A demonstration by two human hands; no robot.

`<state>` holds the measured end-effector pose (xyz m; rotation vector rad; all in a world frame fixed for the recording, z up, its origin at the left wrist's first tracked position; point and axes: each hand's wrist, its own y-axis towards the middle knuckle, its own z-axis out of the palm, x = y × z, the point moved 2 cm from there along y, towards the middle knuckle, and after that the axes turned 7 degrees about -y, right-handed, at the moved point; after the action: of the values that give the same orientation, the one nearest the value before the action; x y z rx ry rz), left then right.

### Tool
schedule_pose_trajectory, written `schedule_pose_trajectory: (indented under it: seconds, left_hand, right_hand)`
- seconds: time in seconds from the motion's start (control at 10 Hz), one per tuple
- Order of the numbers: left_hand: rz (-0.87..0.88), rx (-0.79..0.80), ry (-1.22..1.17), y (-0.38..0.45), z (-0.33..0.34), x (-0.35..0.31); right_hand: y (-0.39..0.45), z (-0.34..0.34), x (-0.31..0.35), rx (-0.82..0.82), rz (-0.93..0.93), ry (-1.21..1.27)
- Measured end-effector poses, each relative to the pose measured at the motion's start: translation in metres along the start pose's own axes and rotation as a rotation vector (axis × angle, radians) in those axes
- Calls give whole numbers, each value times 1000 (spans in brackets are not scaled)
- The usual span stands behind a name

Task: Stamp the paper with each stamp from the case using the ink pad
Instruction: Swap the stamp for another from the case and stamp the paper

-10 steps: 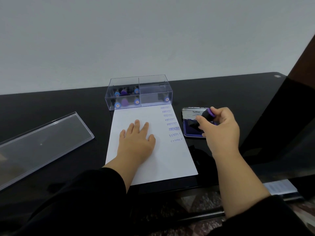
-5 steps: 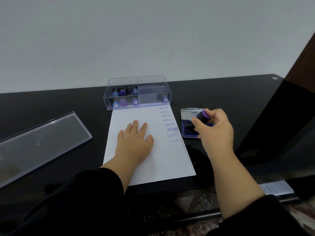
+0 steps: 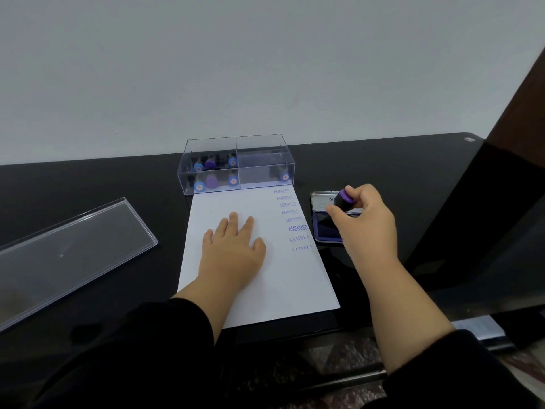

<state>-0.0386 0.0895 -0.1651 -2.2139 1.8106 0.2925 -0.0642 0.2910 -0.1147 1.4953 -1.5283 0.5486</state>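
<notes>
A white sheet of paper point(image 3: 283, 278) lies on the black table with a column of blue "AMENDED" and "SAMPLE" prints point(image 3: 295, 219) down its right side. My left hand point(image 3: 234, 249) rests flat on the sheet, fingers spread. My right hand point(image 3: 365, 219) grips a stamp with a purple cap point(image 3: 343, 199) over the open blue ink pad point(image 3: 324, 228), just right of the paper. Whether the stamp's face touches the pad is hidden by my fingers. The clear case point(image 3: 236, 166) behind the paper holds several stamps with blue and purple caps.
The case's clear lid point(image 3: 70, 246) lies on the table at the left. A dark brown upright panel point(image 3: 501, 187) rises at the right. The table's front edge runs just below the paper, with patterned floor beneath.
My right hand with the stamp has shifted slightly left and down over the ink pad. My left hand stays flat on the paper.
</notes>
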Motion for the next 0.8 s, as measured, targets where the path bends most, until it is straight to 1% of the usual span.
schedule_pose_trajectory:
  seconds: [0.3,0.5,0.8]
  left_hand:
    - [3,7,17,0,-1,0]
    - [-1,12,28,0,-1,0]
    - [4,-3,0,-1,0,0]
  right_hand:
    - [12,-1,-7,31,-89,-389]
    - [12,0,-9,48,-82,-485]
    - [8,4,-6,73,-17,-556]
